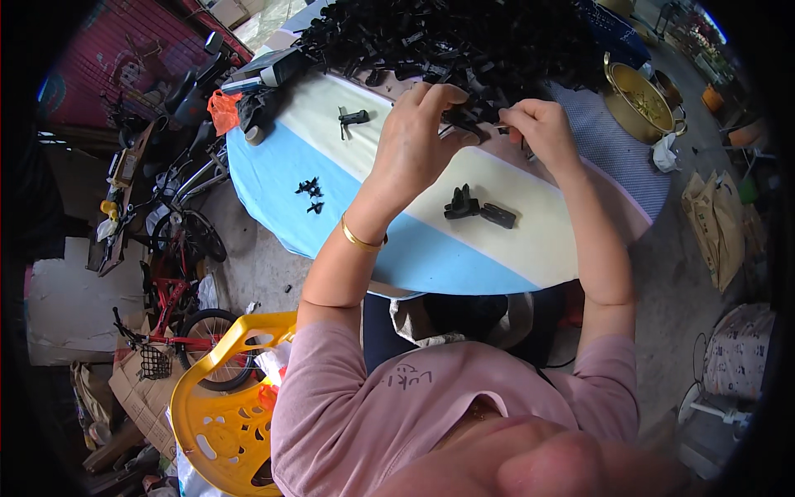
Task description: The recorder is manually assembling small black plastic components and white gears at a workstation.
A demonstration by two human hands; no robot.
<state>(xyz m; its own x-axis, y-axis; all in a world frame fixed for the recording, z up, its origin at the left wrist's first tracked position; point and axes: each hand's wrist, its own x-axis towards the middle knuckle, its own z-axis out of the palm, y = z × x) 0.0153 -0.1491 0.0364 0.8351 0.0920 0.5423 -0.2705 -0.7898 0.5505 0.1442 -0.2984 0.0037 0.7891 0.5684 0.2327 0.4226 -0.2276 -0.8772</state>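
Observation:
At the far side of the round table, my left hand [414,141] curls its fingers and thumb about a black plastic part [465,126], partly hidden against the dark pile behind. Just to the right, my right hand [540,131] pinches something small that I cannot make out. Both hands are raised above the table cloth [431,253]. A large heap of black plastic parts [447,41] covers the far edge. Nearer to me lie two black pieces, a clip-like part [460,203] and a flat one [498,216]. Another black part [354,118] rests left of my left hand.
Several tiny black pieces [310,190] lie on the blue stripe. A brass-coloured pot [638,99] stands at the right edge, beside a blue box [617,33]. An orange bag [224,112] is at the left edge. A yellow chair [219,414] and a red bicycle [178,319] stand left.

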